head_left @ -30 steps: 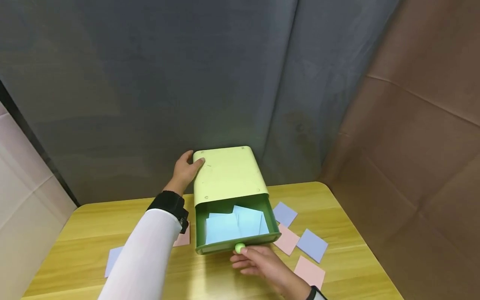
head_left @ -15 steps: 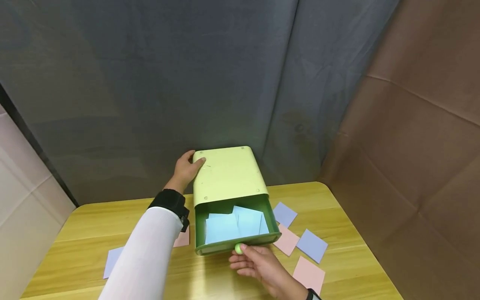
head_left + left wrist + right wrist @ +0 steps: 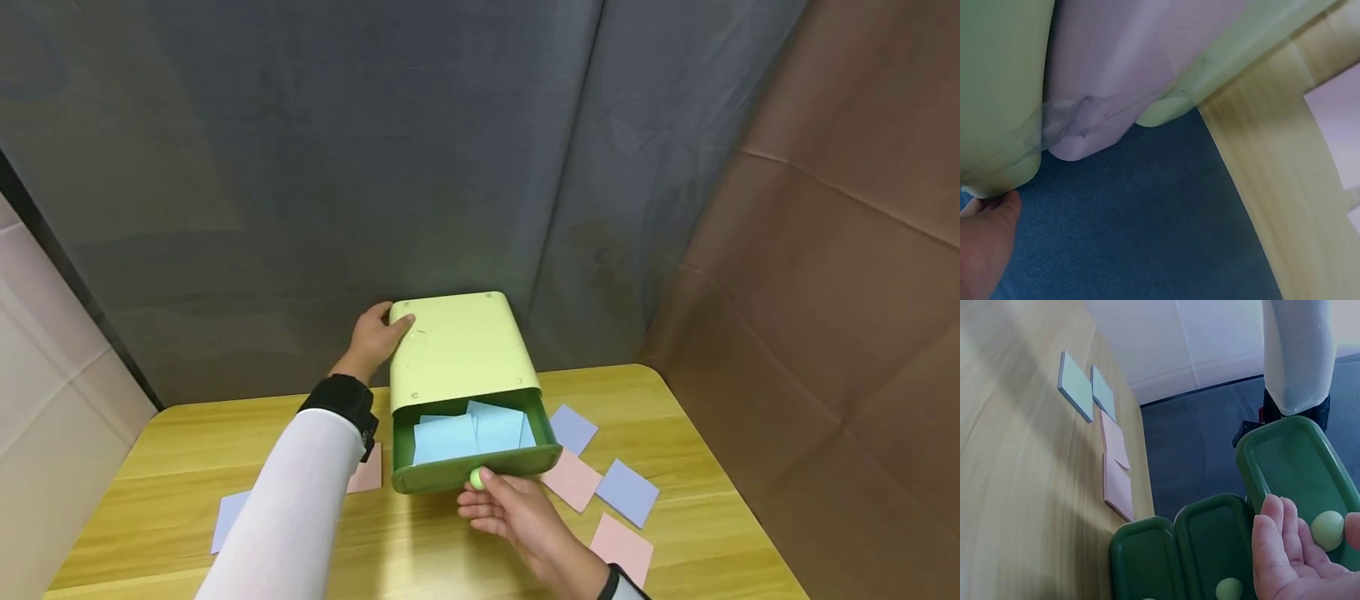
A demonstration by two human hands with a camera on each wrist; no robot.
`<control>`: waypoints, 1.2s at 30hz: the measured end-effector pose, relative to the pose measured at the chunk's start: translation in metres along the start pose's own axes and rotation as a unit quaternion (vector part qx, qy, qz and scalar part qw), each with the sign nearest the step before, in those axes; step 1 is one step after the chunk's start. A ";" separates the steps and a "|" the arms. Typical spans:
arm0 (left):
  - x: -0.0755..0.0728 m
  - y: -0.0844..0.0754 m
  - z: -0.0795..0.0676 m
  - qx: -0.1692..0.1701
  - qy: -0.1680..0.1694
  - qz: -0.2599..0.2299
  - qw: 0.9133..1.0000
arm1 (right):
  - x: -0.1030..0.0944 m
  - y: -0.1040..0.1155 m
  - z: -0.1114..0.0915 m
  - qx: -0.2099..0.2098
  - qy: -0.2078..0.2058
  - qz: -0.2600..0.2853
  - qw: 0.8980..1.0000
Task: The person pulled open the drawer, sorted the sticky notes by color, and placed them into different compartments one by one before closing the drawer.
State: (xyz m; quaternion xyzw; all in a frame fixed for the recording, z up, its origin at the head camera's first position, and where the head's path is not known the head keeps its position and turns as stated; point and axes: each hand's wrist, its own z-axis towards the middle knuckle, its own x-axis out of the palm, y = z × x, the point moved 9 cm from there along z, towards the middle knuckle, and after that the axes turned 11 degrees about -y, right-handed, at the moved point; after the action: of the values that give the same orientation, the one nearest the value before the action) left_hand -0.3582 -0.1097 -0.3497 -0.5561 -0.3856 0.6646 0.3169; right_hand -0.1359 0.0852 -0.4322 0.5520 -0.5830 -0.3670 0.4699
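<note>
A small drawer cabinet with a pale yellow-green top (image 3: 461, 346) stands at the table's back edge. Its green top drawer (image 3: 427, 477) is partly pulled out, with several light blue paper notes (image 3: 442, 439) lying inside. My left hand (image 3: 372, 340) grips the cabinet's back left corner, thumb on the top; in the left wrist view that hand (image 3: 988, 244) is at the edge of the uppermost tier. At the drawer's front, my right hand (image 3: 517, 517) pinches the round light green knob (image 3: 477, 478) between thumb and fingers. The right wrist view shows this knob (image 3: 1327, 530) close up.
Purple pads (image 3: 628, 492) and pink pads (image 3: 621, 548) of notes lie right of the cabinet. Another pink pad (image 3: 367, 469) and purple pad (image 3: 227, 518) lie to the left, partly behind my sleeve. Two lower drawers (image 3: 1210, 528) sit beneath. A grey curtain (image 3: 375, 167) hangs behind.
The top drawer has slid a little way back into the cabinet, its front moving away from me with my right hand on the knob. My left hand keeps its grip on the corner.
</note>
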 end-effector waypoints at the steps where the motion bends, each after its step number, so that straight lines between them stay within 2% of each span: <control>1: 0.001 0.000 0.000 0.000 0.003 0.001 1.000 | 0.000 0.001 0.001 0.000 -0.006 -0.002 1.000; 7: 0.001 -0.003 0.001 0.010 0.004 0.014 1.000 | -0.001 0.012 0.008 -0.008 -0.020 -0.003 1.000; 15: 0.000 -0.003 0.000 0.011 0.006 0.028 1.000 | 0.003 0.020 0.020 -0.045 -0.004 -0.012 0.999; 24: 0.001 -0.003 -0.003 0.013 0.010 0.031 0.999 | 0.007 0.027 0.028 -0.036 -0.045 -0.023 0.998; 36: 0.003 -0.009 -0.006 0.016 0.011 0.025 1.000 | 0.003 0.034 0.035 -0.043 -0.061 -0.018 0.997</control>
State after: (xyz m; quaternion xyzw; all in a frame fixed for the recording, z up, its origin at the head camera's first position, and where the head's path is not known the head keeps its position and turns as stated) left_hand -0.3526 -0.1015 -0.3445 -0.5674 -0.3576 0.6722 0.3135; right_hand -0.1789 0.0832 -0.4094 0.5184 -0.5844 -0.4333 0.4494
